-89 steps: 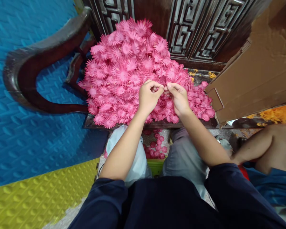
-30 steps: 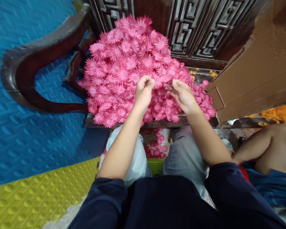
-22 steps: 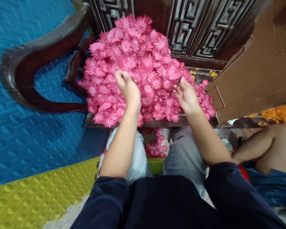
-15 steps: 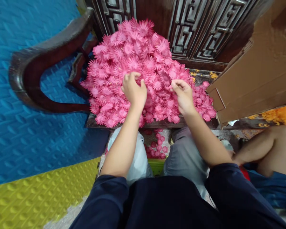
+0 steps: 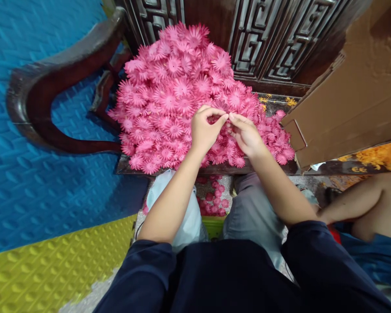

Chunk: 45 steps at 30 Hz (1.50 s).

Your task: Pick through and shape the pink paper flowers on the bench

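A big heap of pink artificial flowers lies on a dark wooden bench in front of me. Over its right half my two hands meet, fingertip to fingertip. The thumb and forefinger of my left hand are pinched together, on something too small to make out. My right hand also pinches, its fingertips touching those of the left; what they hold is hidden. A darker pink flower shows just behind the fingertips.
A curved wooden armrest stands at the left. On the right are a cardboard box, orange petals and another person's bare limb. Pink flowers lie on the floor between my knees.
My left hand has moved right to meet my right hand, and its thumb and forefinger have closed. The darker flower by my right fingertips sits slightly further left.
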Motion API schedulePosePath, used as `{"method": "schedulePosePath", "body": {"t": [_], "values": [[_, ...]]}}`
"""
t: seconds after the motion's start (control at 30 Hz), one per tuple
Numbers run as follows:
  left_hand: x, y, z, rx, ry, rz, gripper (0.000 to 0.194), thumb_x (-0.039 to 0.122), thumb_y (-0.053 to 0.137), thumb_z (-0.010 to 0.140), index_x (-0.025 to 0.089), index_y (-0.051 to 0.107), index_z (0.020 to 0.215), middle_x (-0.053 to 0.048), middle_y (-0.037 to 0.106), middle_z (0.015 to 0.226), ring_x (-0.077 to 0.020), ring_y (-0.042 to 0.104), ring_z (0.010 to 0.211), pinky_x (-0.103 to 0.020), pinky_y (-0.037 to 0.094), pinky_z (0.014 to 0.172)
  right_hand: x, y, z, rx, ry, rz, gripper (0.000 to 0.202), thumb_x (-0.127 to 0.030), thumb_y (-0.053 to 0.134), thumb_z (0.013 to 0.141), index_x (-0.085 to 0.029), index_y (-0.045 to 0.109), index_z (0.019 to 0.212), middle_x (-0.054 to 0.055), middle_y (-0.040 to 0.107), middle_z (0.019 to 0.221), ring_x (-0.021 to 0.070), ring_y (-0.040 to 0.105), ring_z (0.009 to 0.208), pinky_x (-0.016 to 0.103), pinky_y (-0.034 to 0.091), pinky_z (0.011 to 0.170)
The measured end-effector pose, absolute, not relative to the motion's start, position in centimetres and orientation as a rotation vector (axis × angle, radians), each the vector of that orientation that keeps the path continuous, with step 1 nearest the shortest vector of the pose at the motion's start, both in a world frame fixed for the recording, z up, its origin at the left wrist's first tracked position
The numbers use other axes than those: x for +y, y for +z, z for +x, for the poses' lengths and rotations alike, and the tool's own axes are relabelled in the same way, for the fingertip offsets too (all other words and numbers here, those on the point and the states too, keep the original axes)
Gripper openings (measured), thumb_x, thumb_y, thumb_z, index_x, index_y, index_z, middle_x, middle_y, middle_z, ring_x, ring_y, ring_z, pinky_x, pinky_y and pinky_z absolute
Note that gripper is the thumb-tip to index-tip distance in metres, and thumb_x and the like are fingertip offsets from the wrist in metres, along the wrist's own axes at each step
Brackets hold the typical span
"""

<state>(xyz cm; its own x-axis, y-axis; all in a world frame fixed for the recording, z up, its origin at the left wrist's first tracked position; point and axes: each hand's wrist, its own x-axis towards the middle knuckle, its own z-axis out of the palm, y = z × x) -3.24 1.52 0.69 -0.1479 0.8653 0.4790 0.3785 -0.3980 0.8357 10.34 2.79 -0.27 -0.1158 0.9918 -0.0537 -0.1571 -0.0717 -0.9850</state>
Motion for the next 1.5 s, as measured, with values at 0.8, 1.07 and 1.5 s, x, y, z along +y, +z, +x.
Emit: {"method": "schedulePosePath", "body": {"t": [0.8, 1.07, 1.5], "values": [[2.2, 0.0, -3.6, 1.392, 1.544, 1.67, 0.018, 0.028, 0.054, 0.085, 0.021, 0.053, 0.068, 0.0, 0.06, 0.078, -0.0144, 0.056, 0.078, -0.029, 0.046, 0.076, 3.7, -0.7, 11.2, -1.115, 1.299, -1.138, 0.035, -0.05, 0.075, 0.059, -0.025, 0.068, 0.082, -0.002, 0.068, 0.081, 0.0138, 0.062, 0.082, 0.03, 0.051, 0.077], [3.4, -1.0, -4.5, 1.573, 1.716, 1.569, 0.023, 0.043, 0.048, 0.089, 0.023, 0.054, 0.081, -0.002, 0.059, 0.084, -0.0142, 0.057, 0.082, -0.028, 0.046, 0.076, 4.9, -2.6, 12.2, -1.032, 1.213, -1.23, 0.046, -0.058, 0.067, 0.065, -0.025, 0.065, 0.096, 0.0, 0.065, 0.087, 0.0151, 0.062, 0.087, 0.028, 0.051, 0.072], [2.6, -0.7, -4.0, 1.658, 1.642, 1.681, 0.006, 0.025, 0.064, 0.079, 0.022, 0.059, 0.082, -0.002, 0.06, 0.088, -0.0193, 0.057, 0.092, -0.036, 0.044, 0.087, 3.6, -1.1, 11.0, -1.099, 1.297, -1.202, 0.04, -0.05, 0.073, 0.061, -0.026, 0.069, 0.093, -0.002, 0.069, 0.094, 0.0099, 0.06, 0.075, 0.024, 0.048, 0.065]]}}
